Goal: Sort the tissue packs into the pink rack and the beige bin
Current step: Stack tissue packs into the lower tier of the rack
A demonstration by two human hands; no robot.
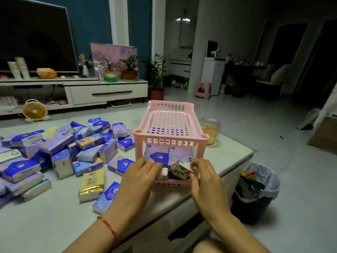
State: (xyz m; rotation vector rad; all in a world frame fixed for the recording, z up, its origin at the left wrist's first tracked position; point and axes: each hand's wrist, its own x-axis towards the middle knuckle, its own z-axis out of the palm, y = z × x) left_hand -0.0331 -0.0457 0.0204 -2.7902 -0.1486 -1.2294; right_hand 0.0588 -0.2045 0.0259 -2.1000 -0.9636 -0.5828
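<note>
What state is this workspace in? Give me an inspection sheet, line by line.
Surface: pale stone-look tabletop, rack near its right end.
Job's things: pink perforated plastic two-tier rack, blue-purple tissue packs in its lower tier; loose pile of blue-purple packs at left; gold foil pack; beige bin not seen.
Clutter: glass jar, yellow contents, behind rack.
Grippers: left hand rests fingers on lower-tier packs; right hand pinches white patterned pack.
Cables: nothing seen.
Surroundings: lined black waste bin on floor, white TV cabinet, small yellow fan.
</note>
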